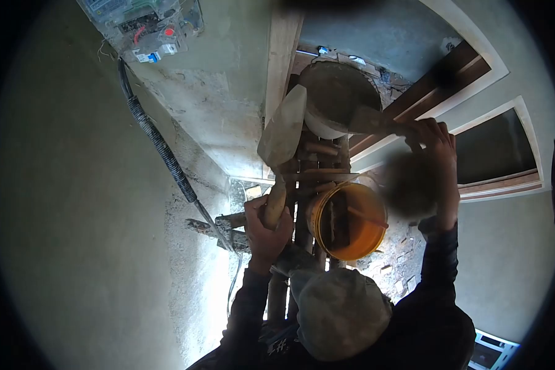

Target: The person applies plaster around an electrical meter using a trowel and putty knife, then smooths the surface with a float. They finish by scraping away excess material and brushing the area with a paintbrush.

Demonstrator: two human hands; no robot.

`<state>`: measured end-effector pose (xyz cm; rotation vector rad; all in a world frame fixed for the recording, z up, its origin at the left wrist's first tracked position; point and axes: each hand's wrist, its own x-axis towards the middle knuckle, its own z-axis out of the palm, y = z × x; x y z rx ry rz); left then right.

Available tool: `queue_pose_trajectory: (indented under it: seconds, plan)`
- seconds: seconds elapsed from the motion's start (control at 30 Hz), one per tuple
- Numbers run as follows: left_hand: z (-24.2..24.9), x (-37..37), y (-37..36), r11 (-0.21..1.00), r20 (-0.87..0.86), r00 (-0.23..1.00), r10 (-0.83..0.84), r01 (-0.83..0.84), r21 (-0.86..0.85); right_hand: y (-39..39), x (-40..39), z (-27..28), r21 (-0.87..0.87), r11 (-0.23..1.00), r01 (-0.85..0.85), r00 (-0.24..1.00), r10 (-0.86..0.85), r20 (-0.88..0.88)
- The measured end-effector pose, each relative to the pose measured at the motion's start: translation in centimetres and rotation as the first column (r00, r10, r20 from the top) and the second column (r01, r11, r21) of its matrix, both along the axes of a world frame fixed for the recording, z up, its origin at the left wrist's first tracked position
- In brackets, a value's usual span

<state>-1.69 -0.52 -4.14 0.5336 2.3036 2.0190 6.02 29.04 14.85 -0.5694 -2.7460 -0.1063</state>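
My left hand is closed around the wooden handle of a trowel, whose broad pale blade points up beside a round basin. At the right, my right hand grips a second trowel; its blade reaches over the basin's right edge and is partly blurred. Grey material that looks like mortar lies inside the basin. Between and below the hands stands an orange bucket with a stick-like handle and a dark shape inside. A dark blurred patch covers the area just below my right hand.
Wooden poles form a platform under the bucket and basin. A corrugated conduit runs down the left wall from an electrical box. Framed openings are at the right. A grey cap fills the lower middle.
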Motion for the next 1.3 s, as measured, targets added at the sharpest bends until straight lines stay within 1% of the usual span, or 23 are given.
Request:
queue_pose_trajectory:
  seconds: [0.03,0.1,0.17,0.27,0.33,0.43,0.5,0.57,0.63,0.7,0.73,0.77,0.8,0.83,0.87,0.9,0.93,0.97,1.0,1.03,1.1,1.23,1.3]
  plan:
    - [0.0,-0.1,0.1,1.0,0.016,1.0,-0.001,0.001,0.02,1.2,-1.0,-0.9,0.057,0.998,-0.004,0.998,0.008,-0.06]
    - [-0.2,-0.2,-0.1,1.0,-0.002,1.0,0.008,-0.008,0.004,5.2,-3.3,-3.3,0.155,0.986,-0.067,0.998,0.065,0.018]
    - [-0.1,-0.4,-0.3,1.0,-0.023,1.0,0.021,-0.022,-0.012,8.4,-6.4,-5.6,0.22,0.973,-0.069,0.991,0.042,0.124]
    - [0.0,-0.6,-0.8,0.998,-0.013,1.0,0.009,-0.01,-0.055,10.1,-10.7,-9.1,0.275,0.961,-0.027,0.998,0.008,0.069]
    - [-0.4,-0.8,-1.0,0.999,0.033,0.999,0.035,-0.034,-0.013,10.3,-12.2,-10.4,0.256,0.966,-0.047,0.996,0.025,0.087]
    - [-0.7,-0.9,-1.3,0.999,0.068,0.997,0.037,-0.036,-0.028,10.2,-13.6,-12.1,0.239,0.969,-0.069,0.992,0.042,0.117]
    - [-0.3,-1.0,-1.3,0.998,0.062,0.997,0.049,-0.047,-0.033,10.4,-13.9,-12.9,0.285,0.952,-0.11,0.99,0.079,0.117]
    - [0.0,-1.0,-1.2,0.998,0.053,0.997,0.049,-0.047,-0.038,10.0,-14.1,-12.9,0.264,0.958,-0.112,0.992,0.092,0.09]
    - [0.0,-1.0,-1.1,0.996,0.155,0.987,0.045,-0.032,-0.085,10.2,-13.9,-13.1,0.245,0.963,-0.111,0.993,0.102,0.052]
    - [0.7,-1.2,-0.9,0.99,0.045,0.999,0.023,-0.017,-0.138,11.6,-13.6,-14.2,0.347,0.934,-0.081,0.983,0.018,0.181]
    - [1.4,-1.3,-0.7,0.995,0.031,1.0,0.001,0.002,-0.103,12.3,-12.8,-14.2,0.218,0.971,-0.096,0.968,0.039,0.25]
    - [1.9,-1.5,-0.4,0.997,0.012,1.0,-0.012,0.013,-0.074,13.8,-12.5,-16.3,0.279,0.949,-0.143,0.99,0.137,0.042]
    - [2.3,-1.6,-0.4,0.993,0.092,0.995,-0.033,0.043,-0.112,11.2,-12.3,-14.1,0.283,0.958,0.042,0.998,-0.056,0.041]
    - [2.6,-1.6,-0.2,0.987,0.178,0.983,-0.055,0.081,-0.14,13.5,-10.9,-16.0,0.21,0.977,-0.04,0.996,0.056,-0.067]
    - [3.1,-1.8,0.2,0.988,0.176,0.982,-0.069,0.091,-0.121,13.8,-10.1,-15.9,0.187,0.979,-0.078,0.989,0.1,-0.108]
    - [3.7,-2.0,0.8,0.99,0.179,0.98,-0.087,0.106,-0.096,11.0,-9.8,-13.0,0.081,0.989,0.125,0.982,-0.135,0.133]
    - [4.5,-2.2,1.3,0.992,0.171,0.984,-0.056,0.075,-0.106,10.6,-8.8,-13.3,0.111,0.994,-0.018,0.999,0.023,-0.046]
    - [5.4,-2.3,1.8,0.992,0.161,0.981,-0.105,0.115,-0.056,8.9,-8.0,-11.7,-0.036,0.995,-0.094,0.987,0.089,-0.131]
    - [5.8,-2.6,2.3,0.987,0.151,0.976,-0.157,0.159,-0.004,8.3,-7.2,-11.1,-0.05,0.987,-0.151,0.973,0.139,-0.183]
    - [5.8,-2.9,2.9,0.989,0.149,0.978,-0.145,0.148,-0.01,8.7,-6.2,-11.4,0.011,0.992,-0.126,0.978,0.126,-0.164]
    - [5.8,-3.5,4.3,0.972,0.134,0.963,-0.236,0.23,0.056,6.8,-4.7,-11.0,-0.299,0.954,0.017,0.943,-0.114,-0.311]
    - [5.8,-4.6,7.5,0.95,0.21,0.93,-0.302,0.274,0.152,6.5,-2.0,-11.7,-0.256,0.966,-0.022,0.919,-0.082,-0.387]
    - [5.5,-5.3,9.0,0.912,0.161,0.905,-0.394,0.364,0.187,5.9,-1.0,-11.8,-0.571,0.816,-0.09,0.798,-0.284,-0.532]
